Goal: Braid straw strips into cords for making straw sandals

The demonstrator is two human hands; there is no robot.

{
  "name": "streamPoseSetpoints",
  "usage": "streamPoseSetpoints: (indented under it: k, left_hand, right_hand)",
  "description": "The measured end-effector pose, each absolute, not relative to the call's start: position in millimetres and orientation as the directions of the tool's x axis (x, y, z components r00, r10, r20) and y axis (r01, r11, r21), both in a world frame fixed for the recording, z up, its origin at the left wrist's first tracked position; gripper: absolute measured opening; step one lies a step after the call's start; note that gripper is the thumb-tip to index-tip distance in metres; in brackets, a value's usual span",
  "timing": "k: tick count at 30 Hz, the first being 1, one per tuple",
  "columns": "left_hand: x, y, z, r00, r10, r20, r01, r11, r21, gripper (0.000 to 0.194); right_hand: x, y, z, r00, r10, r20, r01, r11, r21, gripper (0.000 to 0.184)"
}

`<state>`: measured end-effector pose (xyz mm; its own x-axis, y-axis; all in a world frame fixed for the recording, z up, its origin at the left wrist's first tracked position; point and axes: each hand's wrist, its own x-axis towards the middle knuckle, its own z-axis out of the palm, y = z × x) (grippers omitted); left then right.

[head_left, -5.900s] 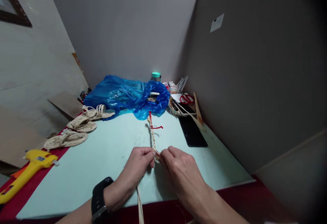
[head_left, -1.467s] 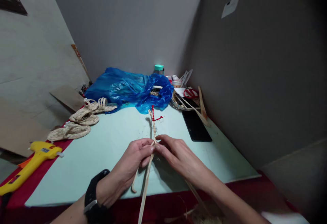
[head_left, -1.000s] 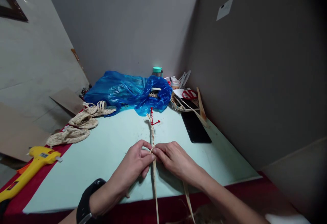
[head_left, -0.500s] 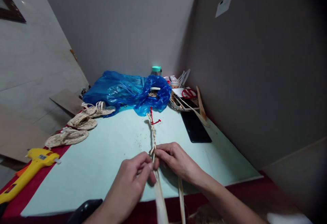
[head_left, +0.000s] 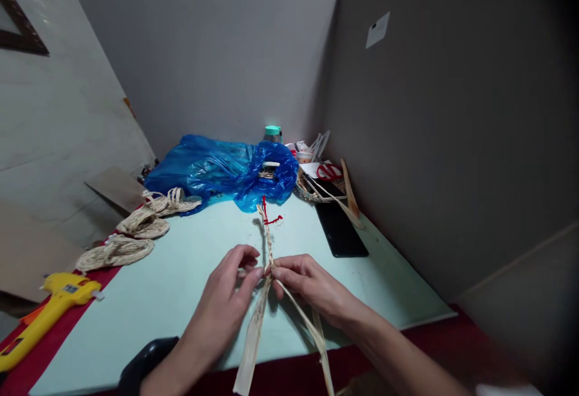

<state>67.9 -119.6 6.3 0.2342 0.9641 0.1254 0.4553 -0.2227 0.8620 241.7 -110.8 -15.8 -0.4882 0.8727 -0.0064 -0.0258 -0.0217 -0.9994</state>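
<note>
A thin straw braid (head_left: 267, 236) runs up the middle of the pale green board (head_left: 172, 287), its far end tied with red thread (head_left: 266, 215). My left hand (head_left: 228, 299) and my right hand (head_left: 305, 284) meet at the braid's near end, both pinched on it. Loose flat straw strands (head_left: 253, 342) hang from the pinch toward me, one under each hand. A black watch (head_left: 145, 360) sits on my left wrist.
Coils of braided straw (head_left: 136, 227) lie at the left, a yellow glue gun (head_left: 40, 311) on the red cloth beyond. A blue plastic bag (head_left: 221, 170) and a teal-capped jar (head_left: 272, 133) stand at the back. A black phone (head_left: 339, 230), red scissors (head_left: 329, 171) and sticks lie by the grey partition.
My left hand has come back up to the braid's end and pinched it again. The loose strands have spread apart below my hands. The braid on the board has hardly moved.
</note>
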Motion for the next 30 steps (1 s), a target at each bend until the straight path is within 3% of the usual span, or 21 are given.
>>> streamPoseSetpoints:
  k: [2,5,11,13,15,17,19,22,26,30]
  left_hand:
    - [72,-112,0,0.355,0.934,-0.030,0.211,-0.049,0.976,0.016]
    - [80,-107,-12,0.478,0.851,-0.218,-0.009,0.253,0.967,0.017]
    - [85,-109,-16,0.451,0.829,-0.331,-0.050,0.394,0.918,0.019]
    - [85,-110,-15,0.440,0.838,-0.322,-0.038,0.376,0.926,0.015]
    - [85,-112,-15,0.409,0.857,-0.312,-0.001,0.342,0.940,0.016]
    - [85,-112,-18,0.369,0.877,-0.308,0.055,0.310,0.949,0.024]
    - [85,-113,-21,0.336,0.893,-0.300,0.083,0.289,0.954,0.030]
    - [85,-113,-23,0.321,0.897,-0.304,0.071,0.297,0.952,0.028]
    - [82,-115,-19,0.356,0.894,-0.271,0.061,0.268,0.962,0.027]
    - [80,-115,-17,0.347,0.893,-0.286,0.024,0.296,0.955,0.027]
  right_hand:
    - [241,-112,-17,-0.504,0.862,0.047,-0.063,0.017,-0.998,0.032]
    - [243,-115,-17,-0.496,0.865,0.073,-0.018,0.074,-0.997,0.029]
    - [246,-121,-7,-0.482,0.874,0.065,0.347,0.259,-0.901,0.026]
    - [243,-124,-2,-0.426,0.903,0.052,0.574,0.314,-0.756,0.023]
    - [239,-127,2,-0.359,0.933,0.025,0.797,0.320,-0.511,0.016]
    - [233,-132,5,-0.338,0.941,0.001,0.906,0.325,-0.272,0.009]
    - [227,-137,6,-0.359,0.933,-0.007,0.928,0.356,-0.112,0.014]
    - [218,-145,1,-0.414,0.908,0.066,0.910,0.412,0.041,0.025]
    - [208,-152,-19,-0.493,0.825,0.276,0.870,0.459,0.183,0.024]
    - [203,-159,-32,-0.530,0.744,0.406,0.847,0.482,0.222,0.028]
